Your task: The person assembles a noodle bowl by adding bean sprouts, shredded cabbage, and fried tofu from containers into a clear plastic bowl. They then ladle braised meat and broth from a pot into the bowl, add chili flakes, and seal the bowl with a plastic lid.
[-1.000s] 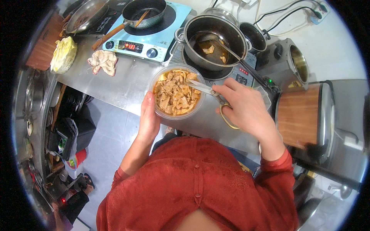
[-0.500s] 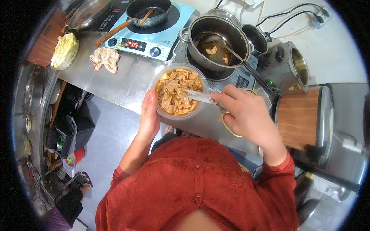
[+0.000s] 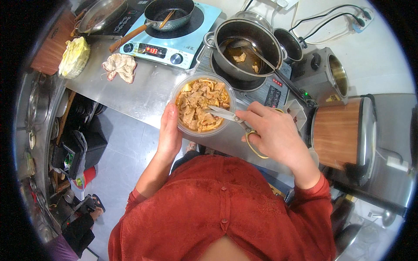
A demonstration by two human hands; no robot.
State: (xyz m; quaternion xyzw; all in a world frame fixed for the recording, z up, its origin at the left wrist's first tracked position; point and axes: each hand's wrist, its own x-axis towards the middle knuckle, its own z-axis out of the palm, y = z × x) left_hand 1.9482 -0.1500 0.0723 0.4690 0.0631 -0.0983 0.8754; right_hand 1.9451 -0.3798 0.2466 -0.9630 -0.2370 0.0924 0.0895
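A round clear plastic tub (image 3: pixel 204 134) holds sliced meat (image 3: pixel 198 102) in reddish-brown oily sauce. My left hand (image 3: pixel 169 135) grips its left side, the thumb up near the rim. In my right hand (image 3: pixel 275 135) is a pair of scissors (image 3: pixel 226 115) with yellow-rimmed handles. Its metal blades reach over the tub's right rim, slightly parted, their tips in among the meat. Just beyond the tub, a deep dark pot (image 3: pixel 244 32) has a ladle (image 3: pixel 272 65) resting in it, along with some sauce and a few meat scraps.
A light-blue induction cooker (image 3: pixel 191 45) carries a wooden-handled pan (image 3: pixel 163 21). Left of it lie a crumpled cloth (image 3: pixel 119 67) and a wrapped cabbage (image 3: pixel 74 56). A steel pot unit (image 3: pixel 320 74) and a wood-panelled box (image 3: pixel 337 132) stand at right. Another person's foot (image 3: pixel 96 213) shows lower left.
My right hand has shifted slightly left and down, turning the scissors; their blades now show a gap. The tub and my left hand have barely moved.
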